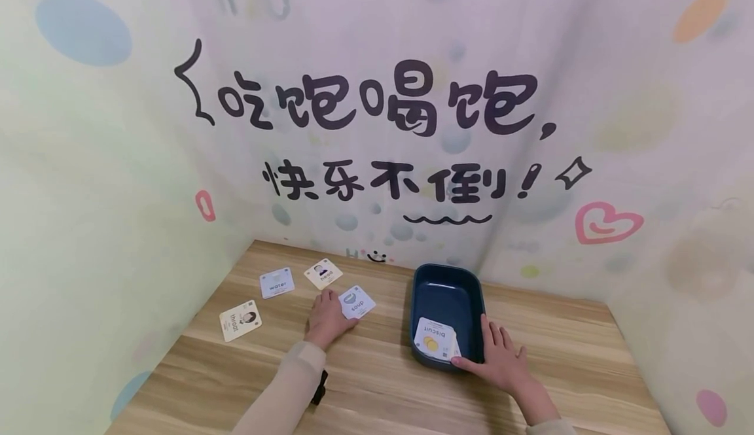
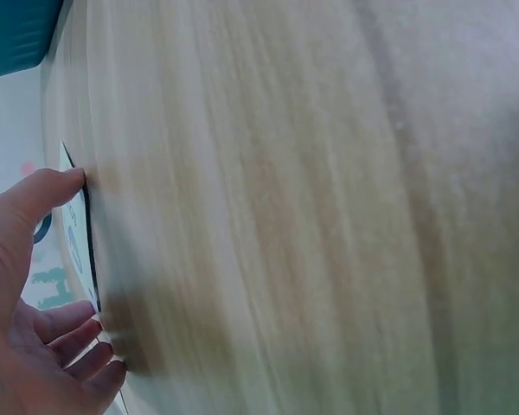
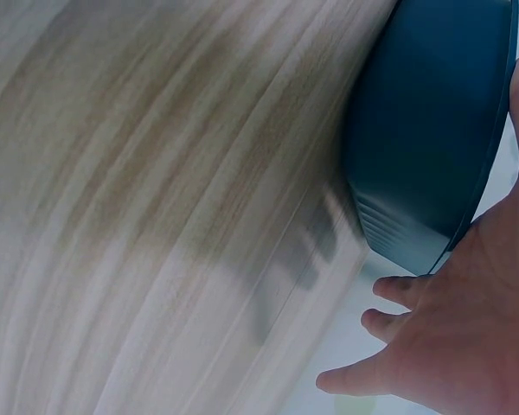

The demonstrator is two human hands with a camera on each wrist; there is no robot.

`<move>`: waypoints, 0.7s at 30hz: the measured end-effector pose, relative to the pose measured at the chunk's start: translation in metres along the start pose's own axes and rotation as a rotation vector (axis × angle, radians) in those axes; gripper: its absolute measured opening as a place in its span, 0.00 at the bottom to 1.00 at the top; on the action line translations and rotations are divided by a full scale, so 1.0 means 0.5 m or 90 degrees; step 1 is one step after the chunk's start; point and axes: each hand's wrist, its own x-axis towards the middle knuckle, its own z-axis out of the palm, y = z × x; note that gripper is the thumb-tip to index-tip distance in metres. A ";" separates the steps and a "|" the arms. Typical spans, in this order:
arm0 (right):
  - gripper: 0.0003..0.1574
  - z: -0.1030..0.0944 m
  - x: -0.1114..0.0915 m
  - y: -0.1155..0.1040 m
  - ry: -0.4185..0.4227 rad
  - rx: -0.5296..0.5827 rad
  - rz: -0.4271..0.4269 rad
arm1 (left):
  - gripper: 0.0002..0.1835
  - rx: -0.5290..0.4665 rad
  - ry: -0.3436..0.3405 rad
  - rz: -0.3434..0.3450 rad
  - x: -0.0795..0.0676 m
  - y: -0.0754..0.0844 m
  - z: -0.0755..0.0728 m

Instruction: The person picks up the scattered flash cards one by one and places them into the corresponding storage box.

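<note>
My left hand (image 1: 331,320) holds the square "soup" card (image 1: 357,302) by its edges. In the left wrist view the thumb is at one end of this card (image 2: 76,233) and the fingertips are at the other, close to the tabletop. My right hand (image 1: 501,355) is at the right side of a dark blue rectangular box (image 1: 478,291). Its thumb reaches over the near right rim and its other fingers spread along the outer side. Inside the box, at the near end, lies a "biscuit" card (image 1: 434,340) with another card partly hidden beneath it.
Left of my left hand a "head" card (image 1: 323,273), a "water" card (image 1: 277,283) and a "throat" card (image 1: 240,320) lie face up on the wooden table (image 1: 377,389). A printed wall cloth (image 1: 377,42) hangs right behind the table's far edge.
</note>
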 end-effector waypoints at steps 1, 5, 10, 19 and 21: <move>0.79 0.000 0.000 0.000 0.000 -0.001 0.000 | 0.51 -0.001 0.001 0.001 0.000 0.000 0.000; 0.79 0.001 0.001 0.000 0.000 0.000 0.001 | 0.48 -0.011 0.006 0.005 -0.003 0.003 -0.003; 0.80 0.004 0.003 0.003 -0.001 0.002 0.004 | 0.45 -0.023 0.018 0.033 -0.005 0.017 -0.019; 0.80 0.005 0.005 0.005 -0.004 0.009 0.006 | 0.44 -0.053 0.013 0.074 -0.007 0.068 -0.052; 0.80 0.004 0.003 0.004 -0.007 0.012 0.008 | 0.45 -0.058 0.015 0.089 -0.007 0.082 -0.057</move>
